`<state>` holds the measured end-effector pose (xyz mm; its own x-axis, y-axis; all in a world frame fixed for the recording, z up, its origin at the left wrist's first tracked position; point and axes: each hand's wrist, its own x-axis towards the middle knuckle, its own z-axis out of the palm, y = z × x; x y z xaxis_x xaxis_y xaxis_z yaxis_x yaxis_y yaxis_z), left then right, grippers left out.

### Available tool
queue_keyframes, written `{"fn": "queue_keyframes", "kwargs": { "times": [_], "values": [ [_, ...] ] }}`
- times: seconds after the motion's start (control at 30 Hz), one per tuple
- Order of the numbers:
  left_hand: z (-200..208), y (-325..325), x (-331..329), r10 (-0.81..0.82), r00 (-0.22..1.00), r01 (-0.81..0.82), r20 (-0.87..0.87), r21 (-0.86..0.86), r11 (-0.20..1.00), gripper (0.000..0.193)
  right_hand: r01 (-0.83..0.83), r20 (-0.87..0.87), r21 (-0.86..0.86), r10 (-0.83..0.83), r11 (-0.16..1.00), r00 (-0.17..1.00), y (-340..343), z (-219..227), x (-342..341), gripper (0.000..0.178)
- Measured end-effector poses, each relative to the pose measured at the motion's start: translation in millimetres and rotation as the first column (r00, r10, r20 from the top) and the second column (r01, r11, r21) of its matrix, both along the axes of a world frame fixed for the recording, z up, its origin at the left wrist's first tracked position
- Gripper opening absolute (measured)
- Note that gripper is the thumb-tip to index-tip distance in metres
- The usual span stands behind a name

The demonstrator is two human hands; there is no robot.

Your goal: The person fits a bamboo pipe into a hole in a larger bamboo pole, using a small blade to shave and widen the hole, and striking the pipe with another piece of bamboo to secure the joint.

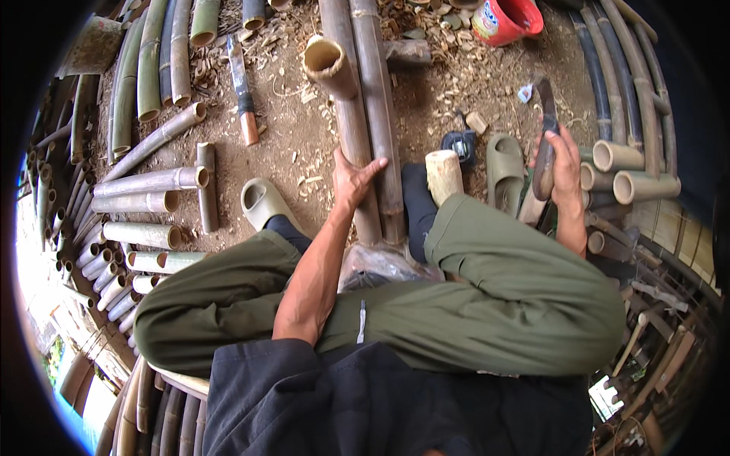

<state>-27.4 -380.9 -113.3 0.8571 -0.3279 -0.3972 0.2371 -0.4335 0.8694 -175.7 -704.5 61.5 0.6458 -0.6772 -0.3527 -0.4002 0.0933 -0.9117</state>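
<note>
My left hand (356, 178) grips a bamboo pole (351, 125) between my legs, its thumb stretched across onto a second, longer bamboo pole (380, 99) beside it. The first pole has an open, rough-cut end tilted up toward me. On the right, my right hand (564, 163) is closed round the long brown handle of a curved knife (545, 99). Its dark blade points away from me, well apart from the poles. A pale wooden block (443, 175) stands upright by my right knee.
A long blade with a wooden handle (242, 91) lies on the ground, left of the poles. Cut bamboo lengths (148, 180) are piled at left, more tubes (646, 186) at right. A red bucket (508, 21), a black tape measure (458, 144) and wood chips lie ahead.
</note>
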Motion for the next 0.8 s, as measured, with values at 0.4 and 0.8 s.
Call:
{"fn": "queue_keyframes", "kwargs": {
  "times": [0.4, 0.8],
  "values": [
    [1, 1, -4, 0.046, 0.999, -0.046, 0.003, 0.027, 0.999, 0.098, -0.045, 0.057, 0.006, 0.044, 0.999, 0.997, 26, 14, 15, 0.037],
    [-4, 1, -6, 0.106, 0.993, -0.113, -0.048, -0.182, 0.977, 0.095, -0.308, -0.038, -0.049, 0.306, 0.95, 0.951, 33, -21, 70, 0.042]
  ]
}}
